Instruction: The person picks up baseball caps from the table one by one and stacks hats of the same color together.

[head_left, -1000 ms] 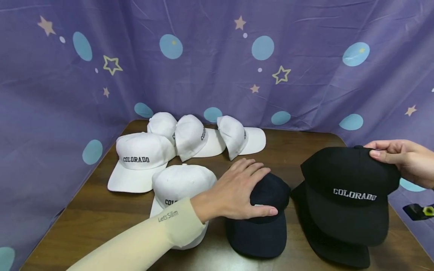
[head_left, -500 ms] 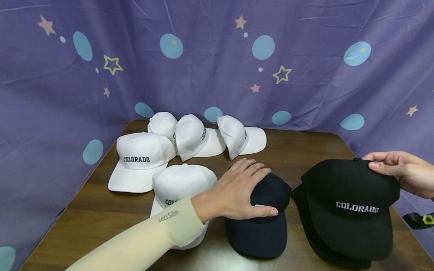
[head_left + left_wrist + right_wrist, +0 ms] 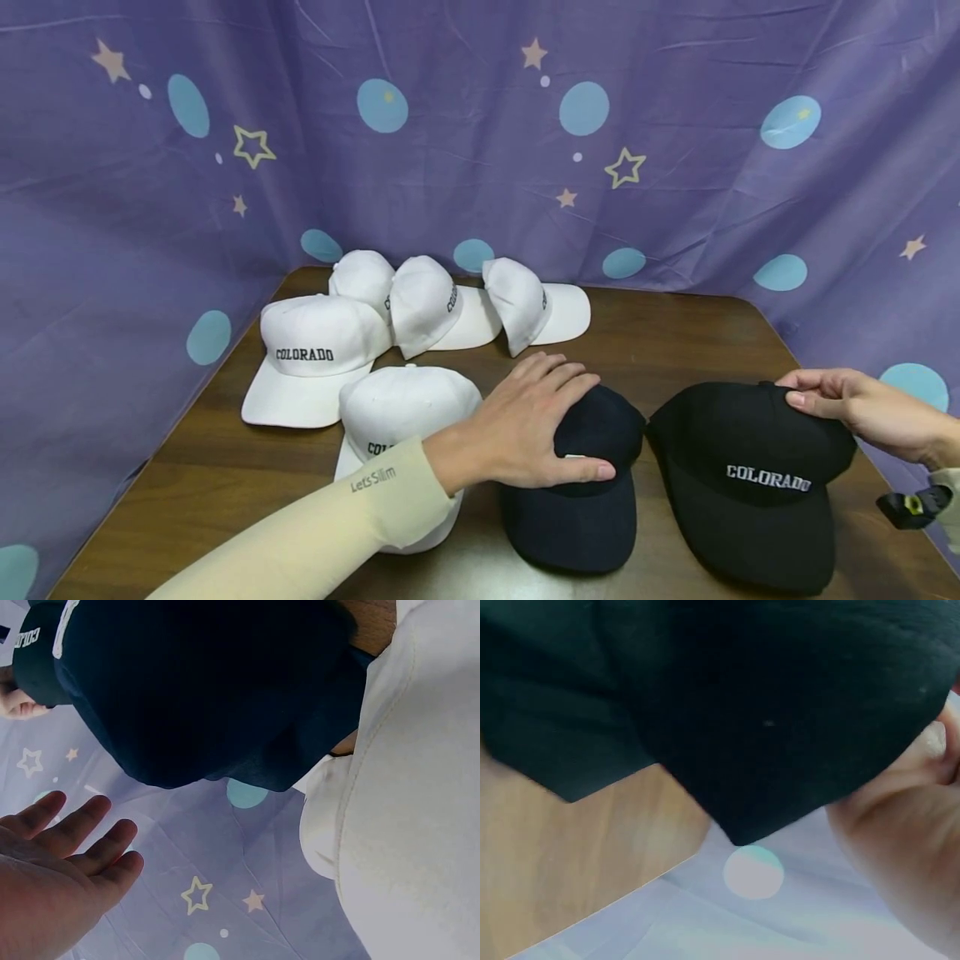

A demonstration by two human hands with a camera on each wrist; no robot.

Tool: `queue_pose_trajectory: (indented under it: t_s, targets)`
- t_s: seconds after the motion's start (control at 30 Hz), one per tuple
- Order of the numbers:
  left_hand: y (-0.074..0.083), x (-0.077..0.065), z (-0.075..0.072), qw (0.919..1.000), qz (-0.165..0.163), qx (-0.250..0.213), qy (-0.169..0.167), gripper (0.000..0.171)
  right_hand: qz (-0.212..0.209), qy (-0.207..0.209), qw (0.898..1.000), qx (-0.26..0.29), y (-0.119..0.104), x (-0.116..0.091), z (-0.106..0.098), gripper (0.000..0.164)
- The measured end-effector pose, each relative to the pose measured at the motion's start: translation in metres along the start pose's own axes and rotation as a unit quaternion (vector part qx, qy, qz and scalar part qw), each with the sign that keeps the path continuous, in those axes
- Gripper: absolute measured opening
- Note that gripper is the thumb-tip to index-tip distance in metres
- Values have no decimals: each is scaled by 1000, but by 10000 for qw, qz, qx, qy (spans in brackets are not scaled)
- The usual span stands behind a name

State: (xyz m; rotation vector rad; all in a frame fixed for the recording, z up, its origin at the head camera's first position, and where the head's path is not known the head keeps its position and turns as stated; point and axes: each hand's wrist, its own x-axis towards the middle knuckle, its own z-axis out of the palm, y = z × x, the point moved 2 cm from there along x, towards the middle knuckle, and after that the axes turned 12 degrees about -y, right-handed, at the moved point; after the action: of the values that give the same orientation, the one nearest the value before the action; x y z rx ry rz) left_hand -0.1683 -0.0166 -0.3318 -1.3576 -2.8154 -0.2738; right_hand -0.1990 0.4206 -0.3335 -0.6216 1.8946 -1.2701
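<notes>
Right hand [image 3: 858, 408] pinching black cap [image 3: 757, 496], brim [image 3: 765, 537] pointing nearward, slightly right

Navy baseball cap [image 3: 567, 529]: smooth matt cloth. Black COLORADO baseball cap [image 3: 750, 437], right of the navy one: matt cloth, lettering [image 3: 768, 478] looks like thread embroidery. White baseball caps [image 3: 405, 396], left of and behind the navy one: matt cloth, stitched seams, crowns lightly wrinkled. Tabletop [image 3: 660, 325] under the navy one: wood grain, smooth, semi-gloss, soft glare near its brim. Curtain [image 3: 480, 183] behind the navy one: printed fabric, creased, slight sheen. Sleeve [image 3: 315, 525] to its left: smooth matt cloth.
</notes>
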Motion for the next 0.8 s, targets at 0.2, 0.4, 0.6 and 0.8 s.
queue_pose_trajectory:
  t_s: [0.2, 0.4, 0.6, 0.8]
  targets:
    - [0, -1, 0, 10000, -9, -66, -70, 95, 272, 595, 9948, -784, 15, 6, 5, 29]
    - [0, -2, 0, 9999, -17, -81, -86, 95, 416, 1528, 9743, -1604, 21, 10, 13, 30]
    - [0, -2, 0, 9999, -24, -73, -76, 95, 611, 2850, 9225, -2532, 31, 10, 23, 28]
    - [-1, -3, 0, 9999, -37, -87, -69, 95, 746, 3370, 8969, -2765, 39, 13, 27, 28]
